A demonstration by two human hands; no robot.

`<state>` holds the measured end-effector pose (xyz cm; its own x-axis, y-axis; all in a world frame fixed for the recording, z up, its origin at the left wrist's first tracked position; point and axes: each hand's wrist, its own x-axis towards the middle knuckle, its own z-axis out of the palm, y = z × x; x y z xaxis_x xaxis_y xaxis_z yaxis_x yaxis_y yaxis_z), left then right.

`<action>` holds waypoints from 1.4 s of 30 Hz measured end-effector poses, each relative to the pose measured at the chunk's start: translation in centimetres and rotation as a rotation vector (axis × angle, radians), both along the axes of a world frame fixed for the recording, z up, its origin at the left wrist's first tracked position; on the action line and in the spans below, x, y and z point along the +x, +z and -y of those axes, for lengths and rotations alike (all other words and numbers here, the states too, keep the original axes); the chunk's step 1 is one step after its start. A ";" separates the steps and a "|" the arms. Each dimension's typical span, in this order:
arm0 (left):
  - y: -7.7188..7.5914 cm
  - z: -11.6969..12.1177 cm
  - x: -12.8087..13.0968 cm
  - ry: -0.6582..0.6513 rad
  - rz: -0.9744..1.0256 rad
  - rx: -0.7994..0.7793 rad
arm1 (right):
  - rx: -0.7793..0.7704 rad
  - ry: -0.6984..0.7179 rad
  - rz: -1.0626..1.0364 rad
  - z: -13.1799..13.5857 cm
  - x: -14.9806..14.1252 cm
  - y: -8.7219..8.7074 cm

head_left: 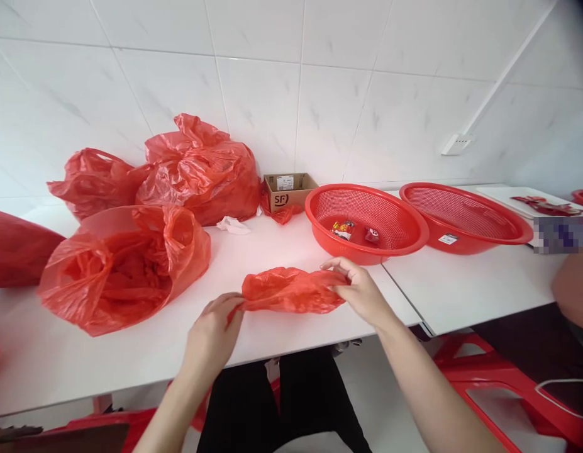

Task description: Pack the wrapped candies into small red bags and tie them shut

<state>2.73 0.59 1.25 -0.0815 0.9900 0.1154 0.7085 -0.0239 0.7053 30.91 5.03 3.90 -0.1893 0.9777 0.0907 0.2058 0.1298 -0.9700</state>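
Note:
A crumpled red plastic bag (291, 290) is stretched sideways between my two hands, just over the front part of the white table (272, 330). My left hand (218, 324) pinches its left end between thumb and fingers. At the other end, my right hand (355, 286) grips the bag with the thumb below and the fingers curled over the top. Behind my right hand stands a red plastic basket (366, 248) with a few small colourful packets (343, 229) on its bottom. An open red plastic bag (126, 270) stuffed with more red plastic lies left of my left hand.
Large full red bags (201, 170) lean near the tiled wall. Beside them are a small cardboard box (288, 192) and a crumpled white tissue (233, 225). A second red basket (465, 217) stands on the right, near another person's arm (574, 289). Red stools (512, 384) stand below.

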 end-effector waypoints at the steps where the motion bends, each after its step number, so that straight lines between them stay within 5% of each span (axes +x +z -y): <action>1: 0.6 0.2 -0.8 -0.024 0.099 -0.070 | 0.005 0.023 0.091 -0.7 1.3 -0.3; 4: 2.0 0.7 -2.1 -0.043 0.582 -0.233 | 0.037 0.082 0.390 -2.0 4.4 -0.7; 7: 2.7 1.0 -1.7 0.074 1.024 -0.288 | 0.160 -0.007 0.492 -1.0 4.8 0.5; 10: 3.0 1.0 -0.1 0.106 1.141 -0.281 | 0.445 -0.112 0.396 1.5 2.0 2.6; 13: 3.4 1.0 1.5 0.059 1.249 -0.335 | 0.606 0.123 0.409 2.7 -2.3 3.3; 16: 3.7 1.3 2.2 0.084 1.337 -0.415 | 0.653 0.282 0.610 1.2 -5.3 2.0; 18: 3.9 1.5 1.7 0.133 1.403 -0.450 | 0.594 0.319 0.804 -0.3 -5.6 0.8; 23: 4.1 0.7 -1.9 0.367 1.604 -0.278 | 0.134 0.397 1.112 -1.4 -2.5 0.5; 27: 3.4 -0.3 -3.0 0.404 1.511 -0.226 | 0.026 0.449 1.001 -1.0 -0.1 2.4; 31: 2.6 -0.6 -2.7 0.149 1.185 -0.113 | 0.011 0.484 0.821 -0.5 0.0 3.5; 36: 2.0 -0.8 -2.0 -0.133 0.312 -0.211 | 0.352 0.506 0.742 0.7 -2.6 3.4; 42: 2.7 -0.3 -0.2 -0.189 0.271 -0.274 | 0.641 0.361 1.078 -2.7 -4.1 1.6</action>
<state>2.55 0.92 3.96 0.1129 0.9816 -0.1542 0.4977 0.0784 0.8638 26.85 7.68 5.53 -0.7001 0.6964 0.1577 0.6930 0.7159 -0.0851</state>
